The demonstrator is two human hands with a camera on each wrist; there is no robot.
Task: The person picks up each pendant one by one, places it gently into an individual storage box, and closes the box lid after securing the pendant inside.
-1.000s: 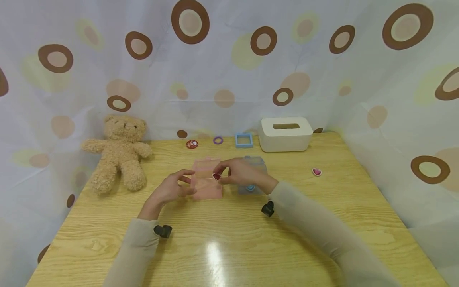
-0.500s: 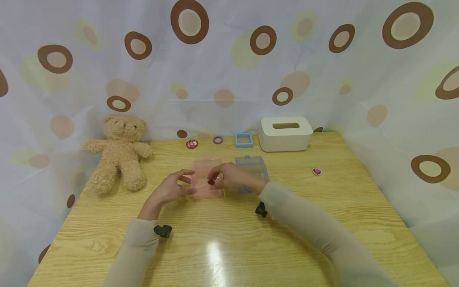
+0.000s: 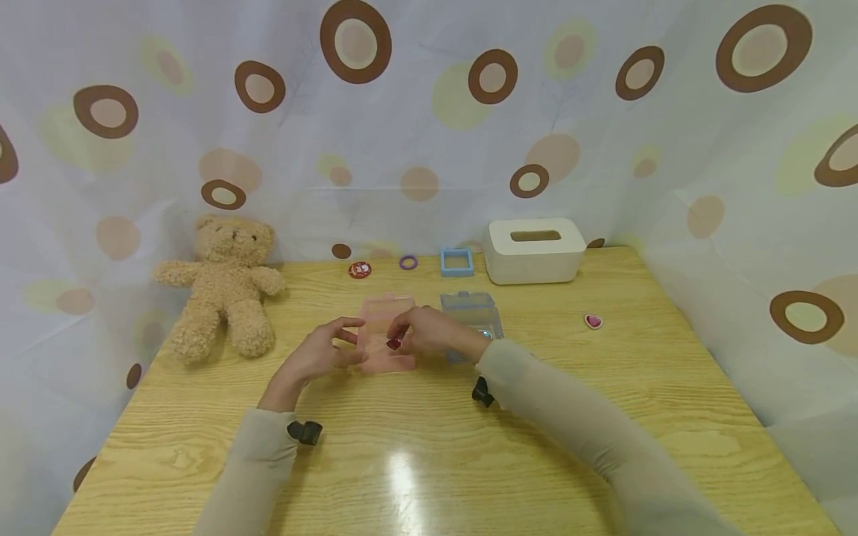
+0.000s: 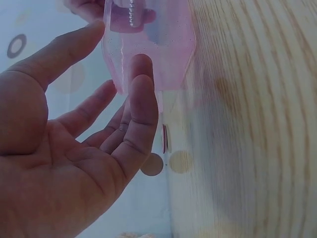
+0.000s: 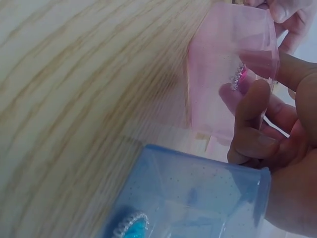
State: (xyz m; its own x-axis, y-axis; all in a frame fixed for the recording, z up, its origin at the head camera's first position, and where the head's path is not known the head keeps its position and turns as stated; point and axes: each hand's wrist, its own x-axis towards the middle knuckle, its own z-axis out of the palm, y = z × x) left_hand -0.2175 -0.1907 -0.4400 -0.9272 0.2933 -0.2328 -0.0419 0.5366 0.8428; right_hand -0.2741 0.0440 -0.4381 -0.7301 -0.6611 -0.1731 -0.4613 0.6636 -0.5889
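Pinching a dark red ornament with a silvery beaded rim between thumb and finger of the right hand, low inside an open translucent pink plastic box. Keeping thumb and fingers of the left hand spread wide, tips at that box's left side. Flanked on the right by an open translucent blue plastic box with a bright blue silver-rimmed ornament inside. Backed, along the far edge of the wood-grain counter, by a round red-and-white badge, a purple ring, a light blue square frame and a cream tissue box. Bordered at far left by a tan plush bear, at right by a pink heart-shaped ornament.
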